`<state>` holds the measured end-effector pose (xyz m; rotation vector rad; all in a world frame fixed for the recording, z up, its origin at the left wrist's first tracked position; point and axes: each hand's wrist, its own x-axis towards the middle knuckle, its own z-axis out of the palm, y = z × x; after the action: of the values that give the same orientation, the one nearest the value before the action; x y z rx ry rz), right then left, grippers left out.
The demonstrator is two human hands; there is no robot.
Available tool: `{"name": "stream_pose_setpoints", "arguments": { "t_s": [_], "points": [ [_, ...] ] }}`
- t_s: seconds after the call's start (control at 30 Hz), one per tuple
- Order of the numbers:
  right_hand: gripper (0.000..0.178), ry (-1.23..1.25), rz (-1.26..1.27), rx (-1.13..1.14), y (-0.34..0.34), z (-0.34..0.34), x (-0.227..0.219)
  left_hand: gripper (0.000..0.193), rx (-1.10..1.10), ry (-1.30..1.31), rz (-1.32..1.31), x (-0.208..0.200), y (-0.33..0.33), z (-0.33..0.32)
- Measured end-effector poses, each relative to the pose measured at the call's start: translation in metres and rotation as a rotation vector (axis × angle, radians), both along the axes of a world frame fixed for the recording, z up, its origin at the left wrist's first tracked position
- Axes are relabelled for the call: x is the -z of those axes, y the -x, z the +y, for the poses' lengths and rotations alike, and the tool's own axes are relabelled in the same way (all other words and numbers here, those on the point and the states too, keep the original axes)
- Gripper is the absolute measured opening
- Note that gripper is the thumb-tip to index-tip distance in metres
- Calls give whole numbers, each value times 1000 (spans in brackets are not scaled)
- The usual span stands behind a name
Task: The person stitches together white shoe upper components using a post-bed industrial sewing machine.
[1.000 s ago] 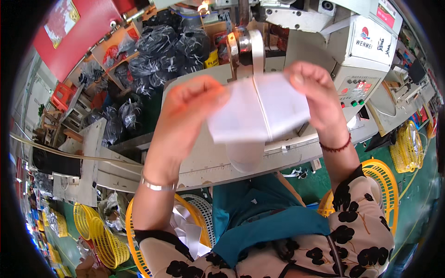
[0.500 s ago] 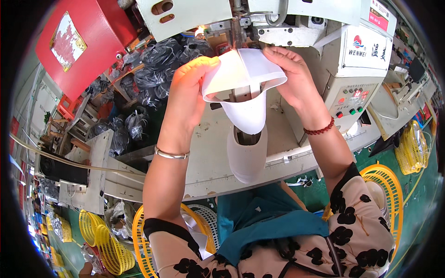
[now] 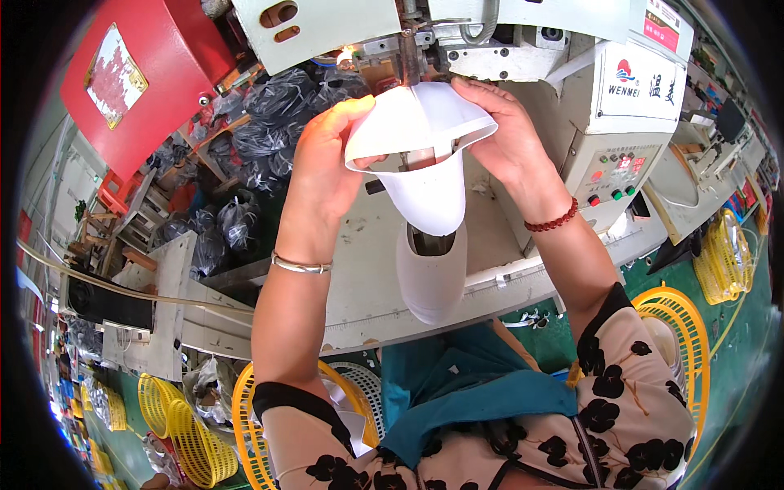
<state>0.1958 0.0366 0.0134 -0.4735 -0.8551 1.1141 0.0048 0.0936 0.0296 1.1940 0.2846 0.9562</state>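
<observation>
A white shoe upper (image 3: 426, 192) is stretched between my two hands, its seamed end up against the vertical metal rod of the machine (image 3: 409, 53). My left hand (image 3: 327, 159) grips its left side, thumb on top and fingers underneath, partly hidden. On the other side, my right hand (image 3: 506, 126) pinches the right edge, fingers along the top. Through the upper's opening part of a metal arm shows. Directly below hangs or stands a second pale, shoe-shaped piece (image 3: 433, 286) with a dark opening; what supports it is hidden.
A white control box (image 3: 621, 167) with buttons and a lit display stands right of the worktable (image 3: 359, 278). A red metal cabinet (image 3: 151, 73) is at upper left, near black plastic bags (image 3: 282, 98). Yellow baskets (image 3: 682, 327) flank me.
The shoe upper has shifted slightly left in the picture and turned a little between my hands. Both hands keep their hold, and the left fingertips now show inside the opening.
</observation>
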Motion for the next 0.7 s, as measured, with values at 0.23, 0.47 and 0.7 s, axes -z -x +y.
{"name": "stream_pose_setpoints", "arguments": {
  "t_s": [0.23,0.47,0.7],
  "points": [
    [14,34,52,-90,-4,5,4,15,88,113,-71,3,1,12],
    [13,48,51,-92,-5,3,6,19,121,112,-65,4,-2,13],
    [11,49,35,-114,-5,1,7,24,62,108,-22,3,-4,7]
  ]
}}
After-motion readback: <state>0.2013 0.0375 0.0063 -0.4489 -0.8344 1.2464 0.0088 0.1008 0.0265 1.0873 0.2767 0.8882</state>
